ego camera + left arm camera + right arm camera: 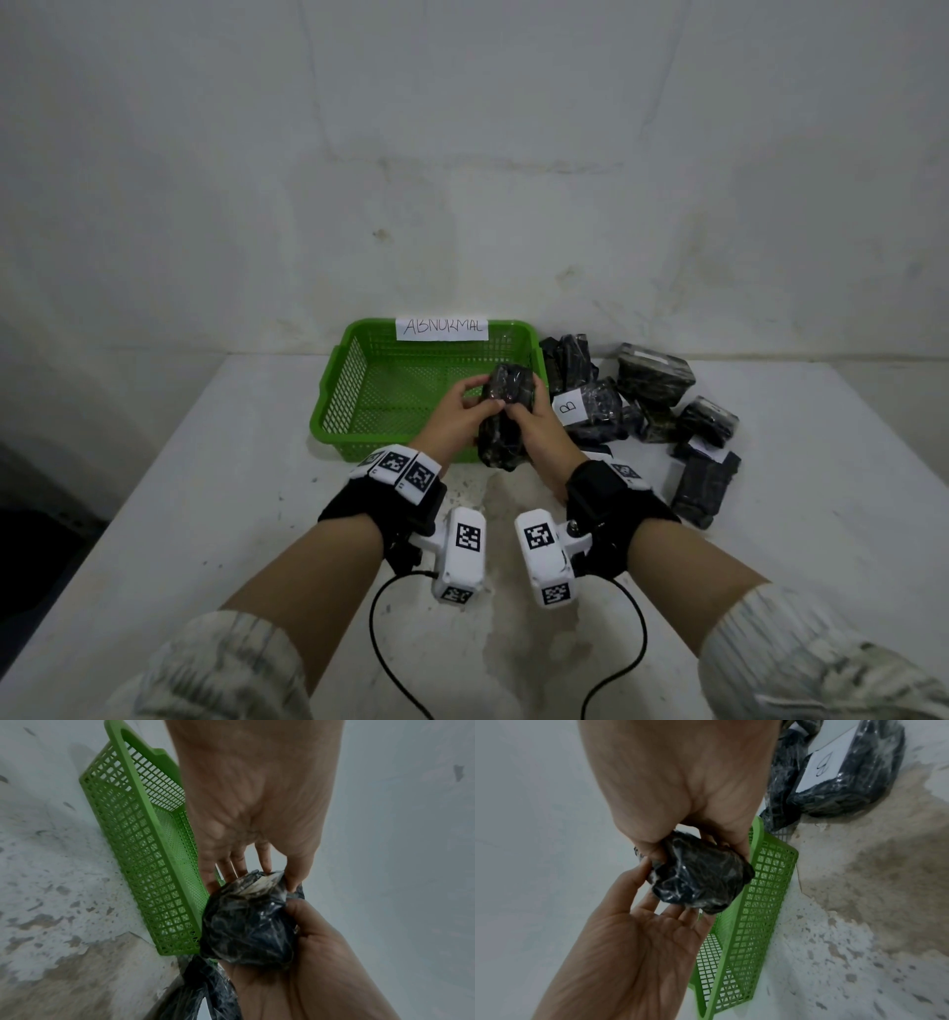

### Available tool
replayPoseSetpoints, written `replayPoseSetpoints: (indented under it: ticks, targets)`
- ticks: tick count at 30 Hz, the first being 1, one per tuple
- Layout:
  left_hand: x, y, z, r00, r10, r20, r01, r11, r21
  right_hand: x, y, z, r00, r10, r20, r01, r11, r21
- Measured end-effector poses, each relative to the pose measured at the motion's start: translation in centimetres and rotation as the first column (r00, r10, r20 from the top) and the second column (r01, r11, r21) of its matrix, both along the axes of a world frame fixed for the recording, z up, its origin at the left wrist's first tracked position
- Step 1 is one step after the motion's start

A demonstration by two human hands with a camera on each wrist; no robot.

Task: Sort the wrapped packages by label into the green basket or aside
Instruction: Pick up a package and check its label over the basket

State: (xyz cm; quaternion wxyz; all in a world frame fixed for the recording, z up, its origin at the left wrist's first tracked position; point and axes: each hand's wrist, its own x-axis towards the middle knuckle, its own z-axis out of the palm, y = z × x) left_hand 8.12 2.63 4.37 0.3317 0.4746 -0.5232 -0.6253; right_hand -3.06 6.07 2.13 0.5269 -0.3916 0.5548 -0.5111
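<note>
Between both sets of fingers, the wrapped package (506,411) is gripped by left hand (454,416) and right hand (534,429). Turn it slowly; its label seems hidden.

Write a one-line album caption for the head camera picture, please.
Both hands, left and right, hold a black wrapped package at the green basket labelled ABNORMAL.

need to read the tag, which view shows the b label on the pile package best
The head view: the B label lies whole, facing the camera, on a package right of the green basket. The right wrist view shows it slanted; the left wrist view misses it.
</note>
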Motion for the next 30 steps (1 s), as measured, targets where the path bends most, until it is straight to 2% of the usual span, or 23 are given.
replayPoseSetpoints:
  ticks: [6, 11, 15, 20, 30]
  targets:
    - [0.2, -0.3, 0.1, 0.997, 0.071, -0.026, -0.071, 0.997, -0.009, -0.7, 0.4, 0.4, 0.996, 0.088, 0.031, -0.088, 0.996, 0.006]
    - [0.3, 0.0, -0.3, 1.0, -0.001, -0.023, 0.002, 1.0, 0.025, -0.8, 0.4, 0.3, 0.997, 0.081, 0.016, -0.08, 0.997, -0.015]
    - [0.2, -0.3, -0.3, 0.999, 0.032, -0.014, -0.032, 0.999, 0.002, -0.9, 0.8, 0.5, 0.991, 0.117, 0.067, -0.113, 0.992, -0.051]
    - [0.2, -0.2, -0.1, 0.989, 0.095, -0.112, -0.081, 0.989, 0.124, -1.2, 0.7, 0.7, 0.977, 0.186, 0.103, -0.185, 0.982, -0.026]
    - [0.2, 0.6, 0.6, 0.963, 0.017, -0.27, 0.064, 0.955, 0.288, -1.3, 0.6, 0.5, 0.999, 0.029, 0.027, -0.028, 0.999, -0.031]
